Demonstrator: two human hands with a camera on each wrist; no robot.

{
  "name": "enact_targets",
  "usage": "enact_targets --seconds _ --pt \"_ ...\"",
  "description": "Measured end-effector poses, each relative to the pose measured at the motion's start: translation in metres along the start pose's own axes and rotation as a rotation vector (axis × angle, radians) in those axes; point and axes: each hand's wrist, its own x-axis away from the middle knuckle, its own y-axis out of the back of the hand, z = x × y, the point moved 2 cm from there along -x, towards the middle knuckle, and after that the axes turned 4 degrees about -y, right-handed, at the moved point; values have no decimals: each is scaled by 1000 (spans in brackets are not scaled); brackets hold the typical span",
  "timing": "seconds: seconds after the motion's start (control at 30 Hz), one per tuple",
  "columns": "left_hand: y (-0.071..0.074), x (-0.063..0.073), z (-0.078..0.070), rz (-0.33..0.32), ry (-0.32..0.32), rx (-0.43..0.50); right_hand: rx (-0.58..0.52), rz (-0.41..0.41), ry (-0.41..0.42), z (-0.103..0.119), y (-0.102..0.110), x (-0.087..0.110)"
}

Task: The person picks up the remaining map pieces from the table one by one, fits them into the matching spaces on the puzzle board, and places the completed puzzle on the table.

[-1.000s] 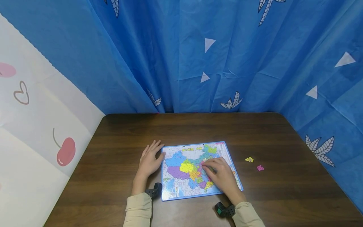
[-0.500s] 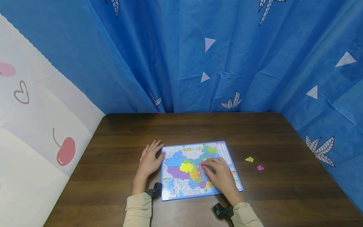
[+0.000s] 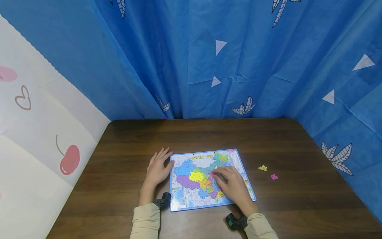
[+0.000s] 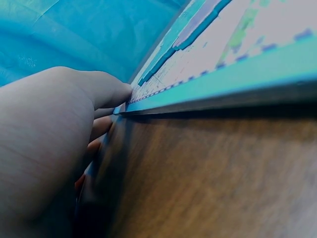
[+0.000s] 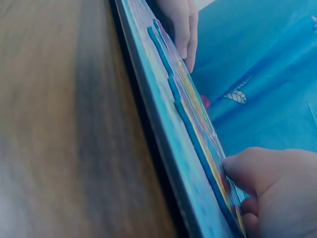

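Note:
A blue-edged map puzzle board (image 3: 179, 206) lies on the table, showing a multicoloured map of China. My left hand (image 3: 158, 170) rests beside its left edge, fingers spread, with the thumb at the border. In the left wrist view, the thumb (image 4: 116, 89) touches the board's corner. Over the right half of the map, my right hand (image 3: 233, 184) has thumb and index fingertips together at a small pink puzzle piece (image 3: 213, 172), mostly covered by the fingers. The right wrist view shows the right thumb (image 5: 242, 168) low against the map's surface.
Two loose pieces, a yellow one (image 3: 262, 168) and a magenta one (image 3: 274, 177), lie on the wooden table (image 3: 298, 149) right of the board. A blue curtain (image 3: 203, 59) hangs behind the table, and a white printed sheet (image 3: 35, 132) covers the left side.
The right wrist shifts very slightly while its fingertips stay at the same spot on the map. Left hand, board and loose pieces keep their places.

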Motion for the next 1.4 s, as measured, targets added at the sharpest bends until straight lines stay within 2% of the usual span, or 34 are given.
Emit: enact_targets --seconds 0.17,0.37,0.73,1.1,1.4 --pt "-1 0 1 4 -4 1 -8 -21 42 -5 3 0" --pt "-1 -1 2 4 -3 5 17 -22 12 -10 7 0" --pt "-1 -1 1 6 -2 10 13 2 23 -11 8 2" --pt "0 -1 1 1 2 5 8 -16 61 -13 8 1" --pt "0 0 0 7 5 5 0 -53 60 -17 11 1"
